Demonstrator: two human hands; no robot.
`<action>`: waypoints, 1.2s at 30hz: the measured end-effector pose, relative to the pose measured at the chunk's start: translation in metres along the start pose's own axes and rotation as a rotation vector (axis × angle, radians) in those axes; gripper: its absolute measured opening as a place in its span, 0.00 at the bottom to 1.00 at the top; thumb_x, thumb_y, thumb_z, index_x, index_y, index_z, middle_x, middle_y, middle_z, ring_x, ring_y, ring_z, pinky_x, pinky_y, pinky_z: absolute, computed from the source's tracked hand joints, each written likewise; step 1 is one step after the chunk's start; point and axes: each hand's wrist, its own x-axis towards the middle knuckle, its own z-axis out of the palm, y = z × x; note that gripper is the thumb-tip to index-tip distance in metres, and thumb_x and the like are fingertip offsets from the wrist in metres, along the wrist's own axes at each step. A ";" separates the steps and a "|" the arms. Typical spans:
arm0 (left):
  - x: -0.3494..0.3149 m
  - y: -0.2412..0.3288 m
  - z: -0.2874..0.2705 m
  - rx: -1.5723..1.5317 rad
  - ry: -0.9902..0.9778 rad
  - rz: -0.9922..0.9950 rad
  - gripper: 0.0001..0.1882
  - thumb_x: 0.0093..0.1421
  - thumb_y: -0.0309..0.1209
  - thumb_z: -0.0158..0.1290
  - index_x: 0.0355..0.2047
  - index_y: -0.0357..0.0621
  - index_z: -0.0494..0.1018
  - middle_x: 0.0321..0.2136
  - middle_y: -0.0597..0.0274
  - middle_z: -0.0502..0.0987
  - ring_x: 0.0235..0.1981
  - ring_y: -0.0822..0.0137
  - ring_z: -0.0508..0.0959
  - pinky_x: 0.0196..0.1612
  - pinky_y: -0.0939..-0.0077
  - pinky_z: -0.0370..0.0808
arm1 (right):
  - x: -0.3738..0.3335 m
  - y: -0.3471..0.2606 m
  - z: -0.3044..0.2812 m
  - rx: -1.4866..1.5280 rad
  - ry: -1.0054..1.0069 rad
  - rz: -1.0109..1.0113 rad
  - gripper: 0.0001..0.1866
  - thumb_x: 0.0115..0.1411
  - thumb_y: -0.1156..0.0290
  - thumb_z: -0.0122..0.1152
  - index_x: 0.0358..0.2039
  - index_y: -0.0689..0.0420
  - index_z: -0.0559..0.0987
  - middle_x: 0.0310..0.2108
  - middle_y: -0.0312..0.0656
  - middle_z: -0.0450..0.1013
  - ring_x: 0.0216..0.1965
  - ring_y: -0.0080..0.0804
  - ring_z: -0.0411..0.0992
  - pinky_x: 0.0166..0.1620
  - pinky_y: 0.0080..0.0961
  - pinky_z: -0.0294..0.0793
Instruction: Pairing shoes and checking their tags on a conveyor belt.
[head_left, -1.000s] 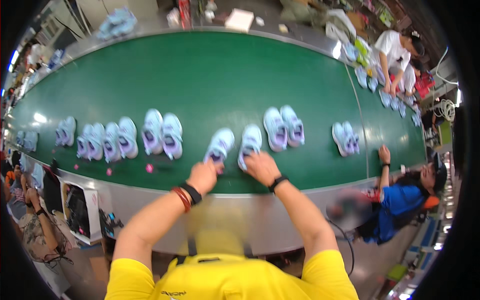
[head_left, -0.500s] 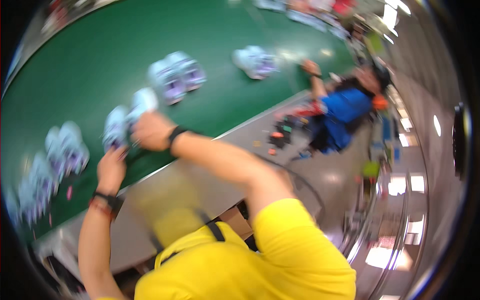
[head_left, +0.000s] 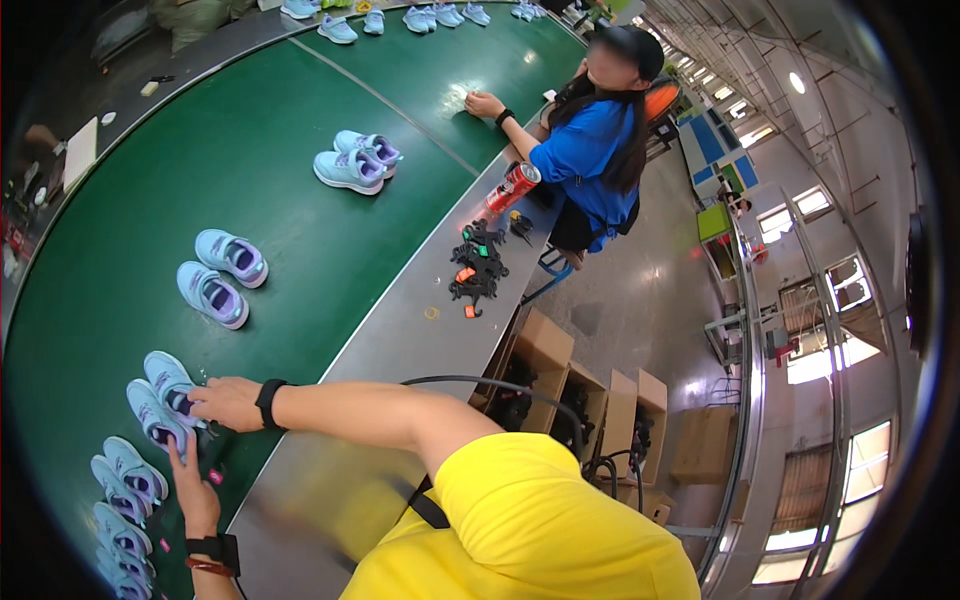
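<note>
A pair of light-blue sneakers with lilac linings stands on the green conveyor belt [head_left: 300,110], at the lower left. My right hand [head_left: 228,403] is closed at the heel opening of the right sneaker [head_left: 172,380]. At the heel of the left sneaker [head_left: 152,412], my left hand [head_left: 192,490] has its thumb and fingers on the collar. Both toes point away from me. Just beyond lies another matching pair of sneakers [head_left: 215,290]. Small pink tags [head_left: 215,477] show on the belt beside my left hand.
More sneakers [head_left: 125,490] line the belt's near left; another pair [head_left: 355,165] stands farther along. On the metal ledge [head_left: 400,335] are black clips [head_left: 480,265] and a red can [head_left: 515,188]. A co-worker in blue [head_left: 590,145] sits beyond. Open cartons [head_left: 545,345] stand below.
My view has swung, and the blur has cleared; the co-worker and ledge now show farther left. Both hands stay at the same pair of sneakers.
</note>
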 end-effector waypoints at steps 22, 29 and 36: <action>0.172 0.153 0.062 0.083 0.168 0.179 0.30 0.51 0.18 0.49 0.57 0.47 0.63 0.51 0.47 0.66 0.48 0.44 0.72 0.48 0.60 0.74 | -0.275 0.072 -0.186 -0.146 0.257 0.594 0.03 0.53 0.73 0.59 0.30 0.57 0.76 0.29 0.43 0.72 0.36 0.44 0.70 0.40 0.35 0.71; 0.194 0.161 0.070 0.127 0.112 -0.112 0.28 0.55 0.21 0.43 0.57 0.50 0.63 0.48 0.43 0.68 0.44 0.45 0.75 0.42 0.54 0.76 | -0.189 0.072 -0.149 0.065 0.147 0.383 0.03 0.55 0.74 0.59 0.31 0.57 0.77 0.30 0.44 0.73 0.37 0.44 0.71 0.40 0.35 0.72; 0.052 0.120 0.055 -0.004 0.452 -0.042 0.22 0.51 0.23 0.52 0.49 0.47 0.70 0.48 0.52 0.70 0.47 0.51 0.73 0.46 0.61 0.74 | -0.150 0.034 -0.117 0.251 -0.095 0.343 0.04 0.56 0.76 0.57 0.32 0.61 0.77 0.27 0.45 0.72 0.30 0.40 0.71 0.35 0.29 0.71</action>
